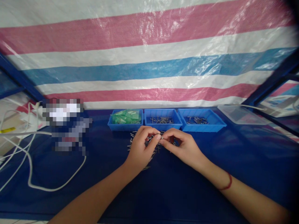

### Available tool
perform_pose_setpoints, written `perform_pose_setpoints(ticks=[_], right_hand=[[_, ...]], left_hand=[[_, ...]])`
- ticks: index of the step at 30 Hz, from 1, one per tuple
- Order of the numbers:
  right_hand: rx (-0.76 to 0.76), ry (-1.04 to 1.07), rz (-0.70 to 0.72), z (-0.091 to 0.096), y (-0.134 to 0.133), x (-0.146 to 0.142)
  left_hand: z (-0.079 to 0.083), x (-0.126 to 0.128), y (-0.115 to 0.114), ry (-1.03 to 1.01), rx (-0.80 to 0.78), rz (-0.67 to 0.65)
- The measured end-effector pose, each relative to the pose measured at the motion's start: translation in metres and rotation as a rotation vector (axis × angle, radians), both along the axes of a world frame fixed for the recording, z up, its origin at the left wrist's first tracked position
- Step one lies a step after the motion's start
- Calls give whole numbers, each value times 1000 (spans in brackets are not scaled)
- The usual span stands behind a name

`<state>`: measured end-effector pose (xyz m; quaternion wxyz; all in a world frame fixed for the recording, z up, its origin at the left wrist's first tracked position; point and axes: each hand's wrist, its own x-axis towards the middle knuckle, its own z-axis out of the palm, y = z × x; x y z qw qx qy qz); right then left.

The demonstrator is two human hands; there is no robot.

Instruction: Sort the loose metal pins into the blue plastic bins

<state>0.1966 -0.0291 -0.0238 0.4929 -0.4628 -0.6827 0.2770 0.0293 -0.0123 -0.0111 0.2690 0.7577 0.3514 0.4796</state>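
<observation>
My left hand (140, 146) and my right hand (181, 145) meet over the blue table, fingertips pinched together on a small metal pin (161, 136). Both hands are closed in a pinch. Under and around them lies a loose pile of several thin metal pins (149, 146) on the blue table cover (163, 186). A red string sits on my right wrist.
Three blue trays stand behind the hands: the left tray (125, 125) holds green plastic bags, the middle tray (163, 124) and the right tray (202, 125) hold metal pins. A clear plastic box (240, 115) stands at right. White cables (32, 174) and a blurred object lie at left. A striped tarp hangs behind.
</observation>
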Motion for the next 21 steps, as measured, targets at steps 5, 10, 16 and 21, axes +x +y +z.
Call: perform_pose_setpoints(ticks=[5,10,16,21], right_hand=[[3,96,5,-2,-1,-2],[115,66,-10,3,2,7],[229,-35,-514,9,31,68],[242,-398,-725,8,45,97]], left_hand=[[1,-2,1,-9,-13,16],[0,-4,2,63,-10,18],[30,-20,11,247,102,-22],[48,-46,-1,627,45,-115]])
